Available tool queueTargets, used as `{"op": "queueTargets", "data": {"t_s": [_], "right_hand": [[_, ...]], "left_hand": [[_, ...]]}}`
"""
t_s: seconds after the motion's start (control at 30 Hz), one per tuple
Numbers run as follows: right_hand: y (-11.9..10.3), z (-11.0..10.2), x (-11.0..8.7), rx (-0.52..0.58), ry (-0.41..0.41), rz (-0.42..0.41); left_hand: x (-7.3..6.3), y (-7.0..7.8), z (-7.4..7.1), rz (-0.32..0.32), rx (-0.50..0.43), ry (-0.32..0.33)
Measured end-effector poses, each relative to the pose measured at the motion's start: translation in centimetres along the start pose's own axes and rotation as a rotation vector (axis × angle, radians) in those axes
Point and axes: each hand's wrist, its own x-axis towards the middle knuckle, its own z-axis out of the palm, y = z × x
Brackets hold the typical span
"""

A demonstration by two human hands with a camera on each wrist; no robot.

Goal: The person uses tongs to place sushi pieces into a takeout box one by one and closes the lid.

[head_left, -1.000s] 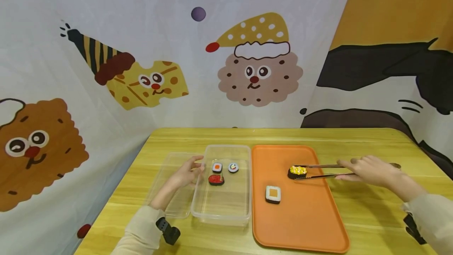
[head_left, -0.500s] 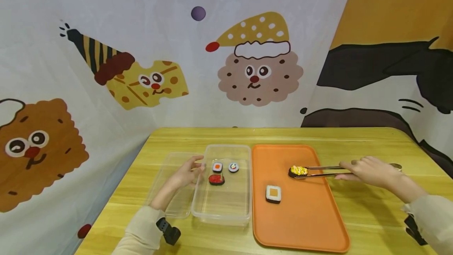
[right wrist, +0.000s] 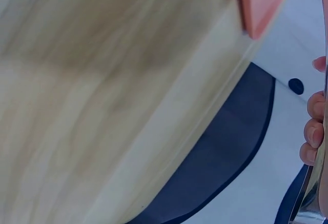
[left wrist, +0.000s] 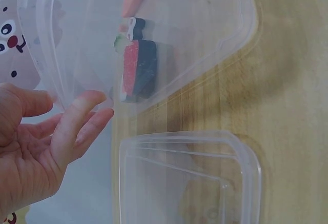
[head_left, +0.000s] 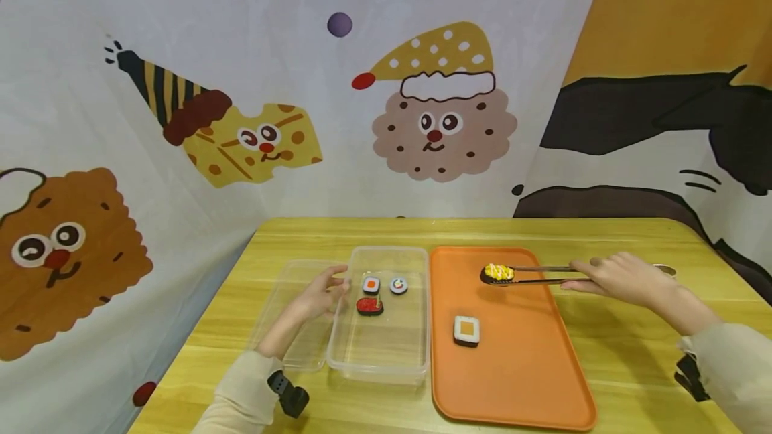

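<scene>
My right hand [head_left: 624, 278] grips a pair of metal tongs [head_left: 545, 280]. Between the tongs' tips sits a toy sushi piece with yellow corn topping [head_left: 498, 273], over the far part of the orange tray [head_left: 506, 380], its shadow below it. Against the left rim of a clear plastic box [head_left: 378, 374] rests my left hand [head_left: 318, 295], fingers loosely bent, the thumb apart from them in the left wrist view. Inside the box are a red-topped sushi piece [head_left: 369, 307], a square roll with an orange centre [head_left: 371, 285] and a round roll [head_left: 399, 285].
A square white sushi piece with an orange middle [head_left: 466, 331] lies on the tray's left side. Left of the box, partly under my left arm, lies a clear lid [head_left: 304, 347]. The wooden table [head_left: 603, 236] ends at a cartoon-printed cloth [head_left: 289, 39].
The tongs and the corn sushi rise off the tray and shift slightly left and away from me. My right hand moves with them. The left hand stays at the box.
</scene>
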Motion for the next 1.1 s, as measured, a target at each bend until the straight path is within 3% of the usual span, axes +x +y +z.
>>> {"op": "queueTargets", "data": {"t_s": [0.53,0.87,0.97,1.1], "right_hand": [[-1.2,-0.1,4.9,-0.02,0.004,0.043],[-3.2,-0.1,10.0,-0.054,0.13,-0.085],[-4.1,-0.4,11.5,-0.036,0.125,-0.102],[-5.1,-0.7,13.2,0.008,0.049,-0.118]], "left_hand": [[-0.4,0.1,-0.3,0.044,0.022,-0.005],[-0.2,-0.1,-0.1,0.008,0.014,0.014],[-0.2,-0.1,0.0,0.016,0.006,0.006],[-0.1,-0.3,-0.1,0.033,0.007,-0.007]]}}
